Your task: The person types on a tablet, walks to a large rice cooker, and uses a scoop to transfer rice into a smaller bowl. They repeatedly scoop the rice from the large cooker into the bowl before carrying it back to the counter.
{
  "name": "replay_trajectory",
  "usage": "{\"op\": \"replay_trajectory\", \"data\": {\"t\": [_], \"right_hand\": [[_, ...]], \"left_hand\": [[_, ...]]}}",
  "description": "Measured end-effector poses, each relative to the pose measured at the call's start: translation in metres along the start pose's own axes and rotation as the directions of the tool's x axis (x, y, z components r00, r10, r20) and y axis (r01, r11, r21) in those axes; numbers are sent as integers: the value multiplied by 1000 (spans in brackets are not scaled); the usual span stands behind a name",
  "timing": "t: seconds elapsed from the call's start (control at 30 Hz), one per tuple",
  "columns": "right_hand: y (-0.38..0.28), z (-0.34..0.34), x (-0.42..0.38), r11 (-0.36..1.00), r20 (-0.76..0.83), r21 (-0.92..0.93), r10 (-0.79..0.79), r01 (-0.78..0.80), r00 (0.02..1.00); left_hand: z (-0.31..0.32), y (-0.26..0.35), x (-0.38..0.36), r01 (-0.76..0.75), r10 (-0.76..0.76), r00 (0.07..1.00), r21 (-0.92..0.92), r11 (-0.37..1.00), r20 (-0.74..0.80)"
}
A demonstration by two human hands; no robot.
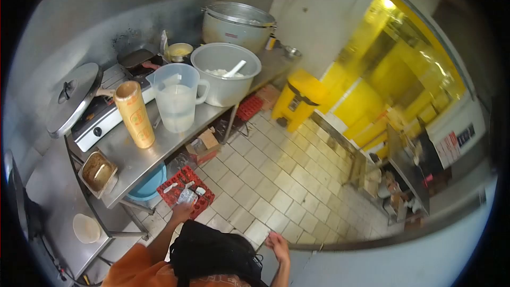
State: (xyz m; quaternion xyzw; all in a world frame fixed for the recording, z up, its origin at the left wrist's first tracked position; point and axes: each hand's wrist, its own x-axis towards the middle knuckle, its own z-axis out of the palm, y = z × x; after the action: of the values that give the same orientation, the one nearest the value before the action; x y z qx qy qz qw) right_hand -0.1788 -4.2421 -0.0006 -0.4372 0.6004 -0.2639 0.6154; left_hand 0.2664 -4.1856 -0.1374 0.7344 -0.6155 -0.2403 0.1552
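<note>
My left hand [183,212] is closed, with a crumpled clear plastic bag [187,196] at its fingers. Behind that hand, low down, a red crate [205,202] carries a white spoon [170,187] and a few other small items. My right hand [277,246] hangs over the tiled floor at the lower middle. Its fingers are curled in, and I cannot tell what they hold, if anything. A black bag [215,252] rests against my front between both arms.
Along the left, a steel table [199,132] holds a clear jug [177,98], a tall tan cylinder [135,117], a gas stove [90,134] and a grey pot [229,87] of white food. A yellow bin [297,101] stands by yellow strip curtains [366,95]. A blue basin [149,183] sits under the table.
</note>
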Motion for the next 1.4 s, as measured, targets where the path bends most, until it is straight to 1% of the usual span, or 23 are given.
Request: {"op": "replay_trajectory", "data": {"t": [0.03, 0.1, 0.17, 0.23, 0.27, 0.3, 0.33, 0.4, 0.5, 0.57, 0.6, 0.67, 0.73, 0.83, 0.9, 1.0, 1.1, 1.17, 1.23, 1.27, 1.3, 1.37, 1.4], "right_hand": [[-5, -21, 4, 992, -30, 101, 73, -70, 997], [-35, -57, 28, 990, -56, 96, 105, -100, 993], [-102, -80, 80, 996, -88, 49, 81, -77, 993], [-171, -99, 170, 979, 4, -96, -180, 180, 984], [-227, -87, 207, 934, 56, -182, -301, 306, 952], [-291, -67, 246, 864, 125, -257, -415, 434, 901], [-347, -38, 283, 779, 228, -229, -541, 584, 810], [-457, 33, 334, 542, 515, -85, -694, 836, 502], [-580, 154, 385, 452, 829, 8, -502, 892, 247], [-594, 242, 476, 2, 872, -12, -489, 1000, 12], [-587, 271, 513, 10, 889, 27, -457, 1000, -19], [-584, 317, 562, -501, 995, -32, -100, 865, -22], [-583, 339, 579, -471, 965, 137, 261, 871, -11], [-587, 332, 577, -270, 925, 342, 264, 900, -273], [-613, 297, 581, -18, 855, 516, -36, 856, -517], [-712, 258, 573, -167, 943, 334, 46, 928, -331], [-814, 247, 590, -76, 975, 186, 136, 980, -174], [-829, 272, 610, -90, 944, 301, 165, 949, -284], [-801, 293, 616, -31, 875, 446, 225, 895, -429], [-763, 307, 618, -203, 822, 569, 179, 797, -541], [-731, 310, 612, -351, 738, 660, 135, 664, -661], [-711, 315, 592, -357, 831, 553, 304, 753, -466], [-723, 317, 586, -490, 777, 629, 356, 604, -520]], "left_hand": [[-89, 88, 33, -19, -75, 972, -392, 920, -223], [-126, 119, 151, -243, 14, 891, -452, 858, -454], [-214, 182, 236, 74, -349, 916, -770, 633, -198], [-262, 222, 313, -128, -560, 752, -910, 394, -347], [-274, 221, 349, -122, -633, 601, -839, 531, -488], [-282, 218, 379, -80, -661, 425, -753, 653, -618], [-280, 214, 404, -62, -685, 396, -762, 645, -612], [-292, 204, 447, -253, -766, 110, -763, 595, -634], [-289, 220, 464, -173, -692, -88, -673, 719, -717], [-282, 222, 469, -106, -659, -124, -651, 752, -742], [-281, 222, 470, -104, -702, -108, -694, 713, -704], [-278, 221, 471, -68, -726, -87, -723, 688, -682], [-255, 205, 469, 90, -755, -98, -762, 642, -648], [-274, 230, 460, 59, -827, -106, -834, 549, -552], [-266, 220, 455, 24, -884, -205, -905, 424, -420], [-287, 233, 469, -281, -901, -347, -888, 364, -259], [-251, 206, 468, -7, -752, -535, -888, 461, -386], [-262, 220, 477, -180, -789, -466, -831, 527, -400], [-279, 232, 489, 517, -650, -446, -770, 373, -615], [-277, 241, 485, 694, -653, -413, -683, 226, -635], [-271, 241, 482, 572, -609, -518, -773, 277, -601], [-251, 216, 470, 399, -570, -624, -845, 356, -534], [-273, 227, 479, 271, -619, -642, -889, 370, -453]]}}
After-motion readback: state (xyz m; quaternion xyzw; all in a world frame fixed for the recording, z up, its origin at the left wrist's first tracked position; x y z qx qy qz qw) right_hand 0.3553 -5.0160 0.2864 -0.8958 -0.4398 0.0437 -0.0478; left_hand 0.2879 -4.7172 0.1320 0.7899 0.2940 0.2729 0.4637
